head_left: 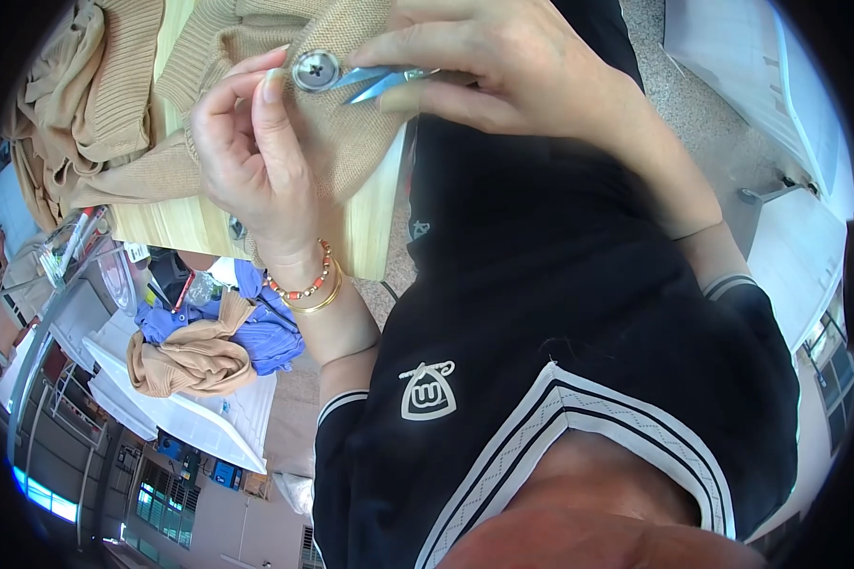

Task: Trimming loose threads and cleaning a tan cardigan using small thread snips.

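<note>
Your right hand (pixel 493 62) grips the snips (pixel 384 86), blades parted beside the grey button (pixel 316 70) on the beige knit (pixel 351 142); your left hand (pixel 261 156) nearly closes, finger to thumb (I can't tell on what). Keep blade tips off the knit.

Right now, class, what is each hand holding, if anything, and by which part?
The right hand holds scissors by the handle end, mostly hidden behind its fingers. The left hand pinches beside the button; what it grips cannot be told.
</note>
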The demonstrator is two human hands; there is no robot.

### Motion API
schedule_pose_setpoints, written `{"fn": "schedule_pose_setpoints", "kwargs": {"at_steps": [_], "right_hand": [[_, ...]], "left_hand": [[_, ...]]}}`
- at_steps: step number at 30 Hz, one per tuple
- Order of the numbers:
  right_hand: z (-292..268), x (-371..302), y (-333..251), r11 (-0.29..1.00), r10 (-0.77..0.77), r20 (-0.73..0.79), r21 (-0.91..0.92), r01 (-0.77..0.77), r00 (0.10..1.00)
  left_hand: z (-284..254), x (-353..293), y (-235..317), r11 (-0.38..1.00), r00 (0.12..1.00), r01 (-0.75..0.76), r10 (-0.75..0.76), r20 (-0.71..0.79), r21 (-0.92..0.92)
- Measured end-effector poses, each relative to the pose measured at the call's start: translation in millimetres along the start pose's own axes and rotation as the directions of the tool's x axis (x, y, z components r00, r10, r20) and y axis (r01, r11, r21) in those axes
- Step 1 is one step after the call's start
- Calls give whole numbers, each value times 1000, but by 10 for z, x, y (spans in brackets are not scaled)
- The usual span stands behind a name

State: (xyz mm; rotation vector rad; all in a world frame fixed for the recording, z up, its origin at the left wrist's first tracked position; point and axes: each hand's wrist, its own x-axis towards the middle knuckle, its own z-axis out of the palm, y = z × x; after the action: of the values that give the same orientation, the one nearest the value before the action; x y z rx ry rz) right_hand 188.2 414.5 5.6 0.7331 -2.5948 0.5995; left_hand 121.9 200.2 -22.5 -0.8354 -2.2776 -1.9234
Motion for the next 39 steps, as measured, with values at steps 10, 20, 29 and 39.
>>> {"fn": "schedule_pose_setpoints", "kwargs": {"at_steps": [10,20,29,39], "right_hand": [[47,58,-108,974,-112,13,-199,113,994],[26,119,-164,987,151,-50,-56,-154,987],[110,147,-83,810,360,-87,523,-265,929],[40,165,-18,791,344,-55,554,-258,937]], "left_hand": [[108,49,-21,999,998,-47,47,-32,4],[126,56,2,999,997,-47,48,-63,7],[161,90,24,988,988,-133,138,-64,77],[127,44,-44,992,988,-92,102,-118,89]]}}
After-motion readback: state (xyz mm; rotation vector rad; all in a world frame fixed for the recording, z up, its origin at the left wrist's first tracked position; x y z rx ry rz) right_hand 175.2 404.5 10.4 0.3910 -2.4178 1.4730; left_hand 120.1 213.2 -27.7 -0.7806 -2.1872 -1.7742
